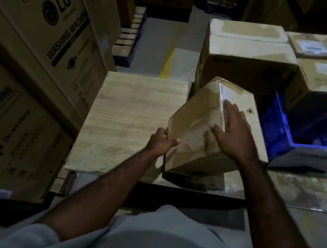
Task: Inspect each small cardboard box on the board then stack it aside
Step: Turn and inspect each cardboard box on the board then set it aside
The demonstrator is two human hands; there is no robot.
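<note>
Cardboard, brown and taped: holds the small box (198,116) tilted on the right side of the wooden board (130,107). Pinches its near-left corner with left hand (160,141), fingers curled; presses right hand (234,135) flat on top, fingers straight and spread.

Stacked LG washing machine cartons (45,24) at left, blue plastic crate (277,123) at right, yellow floor line (166,63) beyond.
</note>
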